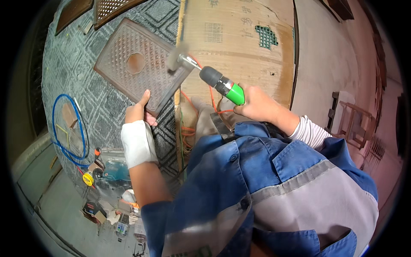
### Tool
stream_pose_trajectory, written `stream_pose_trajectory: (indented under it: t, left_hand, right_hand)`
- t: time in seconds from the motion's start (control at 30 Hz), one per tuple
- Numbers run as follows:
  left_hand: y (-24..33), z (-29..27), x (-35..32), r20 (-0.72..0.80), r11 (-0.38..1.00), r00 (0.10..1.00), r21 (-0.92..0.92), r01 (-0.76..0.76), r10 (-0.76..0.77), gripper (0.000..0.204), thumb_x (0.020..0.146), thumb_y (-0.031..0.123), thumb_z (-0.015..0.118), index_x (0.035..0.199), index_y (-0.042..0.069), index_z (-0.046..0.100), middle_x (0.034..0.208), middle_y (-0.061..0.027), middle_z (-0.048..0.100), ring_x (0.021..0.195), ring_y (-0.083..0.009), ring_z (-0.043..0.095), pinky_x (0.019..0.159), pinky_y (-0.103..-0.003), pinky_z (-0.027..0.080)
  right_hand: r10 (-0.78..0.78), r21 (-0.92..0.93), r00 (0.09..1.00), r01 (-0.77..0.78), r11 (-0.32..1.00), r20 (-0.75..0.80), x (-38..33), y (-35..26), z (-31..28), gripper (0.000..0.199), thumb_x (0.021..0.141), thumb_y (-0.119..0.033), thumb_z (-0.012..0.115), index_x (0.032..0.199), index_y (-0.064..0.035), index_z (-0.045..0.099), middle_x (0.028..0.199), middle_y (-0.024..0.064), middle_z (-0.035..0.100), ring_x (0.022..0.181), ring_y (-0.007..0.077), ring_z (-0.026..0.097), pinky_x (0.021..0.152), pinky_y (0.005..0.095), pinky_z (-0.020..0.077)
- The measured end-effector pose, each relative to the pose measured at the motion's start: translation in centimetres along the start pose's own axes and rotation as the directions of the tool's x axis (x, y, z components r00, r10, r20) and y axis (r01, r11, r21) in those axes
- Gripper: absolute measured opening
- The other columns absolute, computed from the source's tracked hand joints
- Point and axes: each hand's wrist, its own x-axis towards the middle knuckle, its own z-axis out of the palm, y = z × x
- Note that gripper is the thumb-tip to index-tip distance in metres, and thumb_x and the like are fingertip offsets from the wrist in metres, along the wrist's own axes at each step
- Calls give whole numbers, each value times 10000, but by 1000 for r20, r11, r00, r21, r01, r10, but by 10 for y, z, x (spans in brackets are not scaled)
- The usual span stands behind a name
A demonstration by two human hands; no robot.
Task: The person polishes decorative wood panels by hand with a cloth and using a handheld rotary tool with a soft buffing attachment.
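Note:
A brown panel (115, 55) with a lattice pattern and a round plain middle lies on a patterned grey cloth. My left hand (138, 109) grips its near edge, thumb on top and fingers below. In my right hand (257, 103) is a green and black rotary power tool (216, 81), its shaft pointing to the panel. The wheel (176, 58) at the shaft's tip is blurred and overlaps the panel's right side; I cannot tell whether it touches. An orange cord (210, 96) hangs by the tool.
Cardboard (231, 25) covers the surface to the right of the cloth (167, 17). More brown panels (113, 10) lie at the far left. A coiled blue hose (54, 113), a teal power tool (115, 172) and a yellow tape roll (88, 179) sit at the left. A small wooden stool (355, 122) stands at the right.

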Motion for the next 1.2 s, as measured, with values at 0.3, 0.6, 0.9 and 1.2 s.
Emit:
stream_pose_trajectory:
  t: [0.3,0.6,0.9,1.2]
  left_hand:
    - [5,-15,7,189,996,978,32,80,-84,960,812,747,658,1165,-144,602,720,-232,658,459,-283,644,442,-316,559]
    - [9,-19,19,237,987,961,104,121,-143,876,832,758,622,871,-117,650,670,-247,657,502,-342,669,409,-339,523]
    - [0,-24,16,216,992,969,51,113,-121,799,852,672,677,747,-118,616,631,-243,634,476,-342,646,459,-377,565]
    - [-15,-25,42,-70,959,993,275,-71,94,674,835,595,742,777,-69,638,732,-241,678,549,-329,660,542,-380,552]
  right_hand:
    - [-56,-246,959,128,961,279,0,-41,52,444,759,-128,669,1151,71,602,940,310,689,914,462,688,820,497,557]
    - [-34,-281,986,78,957,161,-2,-26,45,417,799,-219,714,1062,66,560,851,282,683,851,461,680,804,521,538]
    - [-40,-94,998,36,995,-44,7,-7,17,490,748,-173,744,1146,60,581,897,311,669,842,430,675,800,461,530]
    - [15,110,998,-7,994,-66,14,-31,-35,452,720,-195,733,1091,22,593,881,236,675,828,366,668,783,420,518]
